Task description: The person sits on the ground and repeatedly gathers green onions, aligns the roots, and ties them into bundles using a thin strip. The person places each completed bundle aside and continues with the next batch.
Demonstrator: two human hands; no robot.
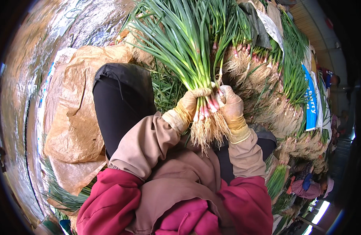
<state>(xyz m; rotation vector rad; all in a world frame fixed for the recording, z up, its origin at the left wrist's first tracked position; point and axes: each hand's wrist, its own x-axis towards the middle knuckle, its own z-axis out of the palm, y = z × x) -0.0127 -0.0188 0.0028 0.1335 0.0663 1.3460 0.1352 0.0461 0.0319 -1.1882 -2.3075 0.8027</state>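
Note:
My left hand (192, 102), in a stained pale glove, is closed around a bunch of green onions (195, 58) with long green leaves, pinkish bulb ends and tan roots that hang over my lap. The leaves point away from me. On the bunch's right side, my right hand (230, 105), gloved too, has its thumb and fingers at the stem of a thinner green onion (220, 69), which lies against the bunch. Its fingertips are partly hidden among the stems.
Piles of green onions with matted roots (265, 85) lie to the right, some beneath plastic sheets. Cut leaves (168, 88) cover the ground between my knees. Brown crumpled wrapping (77, 117) lies at the left, beside a wet floor (19, 97). Another person (308, 186) is at the far lower right.

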